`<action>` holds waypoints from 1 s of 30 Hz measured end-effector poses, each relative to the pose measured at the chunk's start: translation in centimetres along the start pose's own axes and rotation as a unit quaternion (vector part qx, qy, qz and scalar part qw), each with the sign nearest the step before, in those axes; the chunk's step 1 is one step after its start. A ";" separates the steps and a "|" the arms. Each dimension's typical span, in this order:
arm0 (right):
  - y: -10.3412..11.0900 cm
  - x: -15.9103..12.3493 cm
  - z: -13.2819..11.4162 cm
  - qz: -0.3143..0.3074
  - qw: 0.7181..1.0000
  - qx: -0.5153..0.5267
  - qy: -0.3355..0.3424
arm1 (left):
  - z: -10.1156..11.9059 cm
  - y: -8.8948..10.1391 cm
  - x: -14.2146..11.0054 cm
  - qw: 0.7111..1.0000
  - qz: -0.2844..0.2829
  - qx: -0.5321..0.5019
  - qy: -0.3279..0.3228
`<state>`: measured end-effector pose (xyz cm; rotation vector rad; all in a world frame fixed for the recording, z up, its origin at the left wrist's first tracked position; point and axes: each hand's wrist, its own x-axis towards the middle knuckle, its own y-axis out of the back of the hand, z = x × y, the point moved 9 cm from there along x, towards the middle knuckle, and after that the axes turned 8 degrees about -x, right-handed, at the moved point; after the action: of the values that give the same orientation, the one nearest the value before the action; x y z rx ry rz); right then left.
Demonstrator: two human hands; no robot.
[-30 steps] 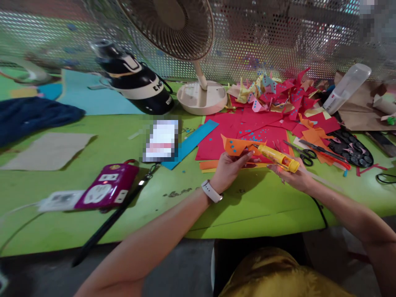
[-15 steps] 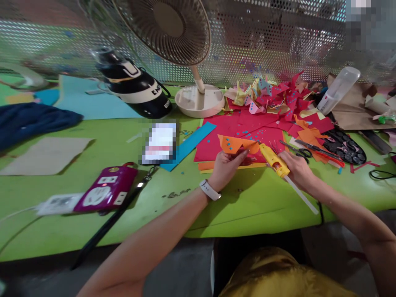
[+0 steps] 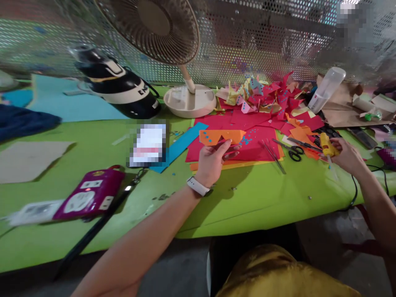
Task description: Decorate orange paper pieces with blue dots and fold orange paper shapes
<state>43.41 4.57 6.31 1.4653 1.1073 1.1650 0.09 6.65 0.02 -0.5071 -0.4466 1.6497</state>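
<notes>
My left hand, with a white watch band at the wrist, pinches an orange paper cutout that has blue dots at its left end. It is held just above a stack of red paper sheets strewn with small blue bits. Out to the right, my right hand is closed round a yellow glue gun; a pale glue stick pokes from its back end, blurred. Between the hands lie tweezers and black-handled scissors.
Behind the red sheets is a heap of folded paper pieces. A fan, a black bottle and a clear bottle stand at the back. A phone, a blue strip and a purple power strip lie left.
My right hand has carried the glue gun away from the orange paper to the right. Tweezers now show on the sheets' edge. My left hand still holds the paper, and the view has shifted slightly.
</notes>
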 end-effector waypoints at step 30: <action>1.9 -2.9 -19.2 0.047 0.917 0.256 0.301 | 1.7 2.8 2.2 0.995 0.080 -0.052 -0.036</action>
<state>24.30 3.83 10.06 1.5950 1.8962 1.5258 -3.41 8.45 -0.25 -0.5738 -0.5593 1.8095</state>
